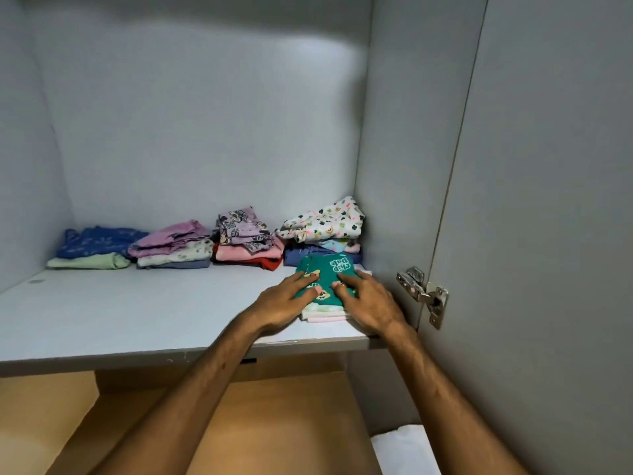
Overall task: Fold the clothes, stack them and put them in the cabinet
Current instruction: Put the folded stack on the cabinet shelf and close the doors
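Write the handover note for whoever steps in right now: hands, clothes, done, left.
Left hand and right hand: both flat, fingers straight, pressing on the green-topped stack.
That stack sits on the cabinet shelf, front right, near the door hinge.
Done: four folded piles line the back, from the blue pile at left to the clover-print pile at right.
Left: probably push this stack back, let go, and fetch any remaining clothes, which are out of view.

bare shelf (120, 313) front-left, folded piles (205, 245) lining the back, hinge (423, 294) at right
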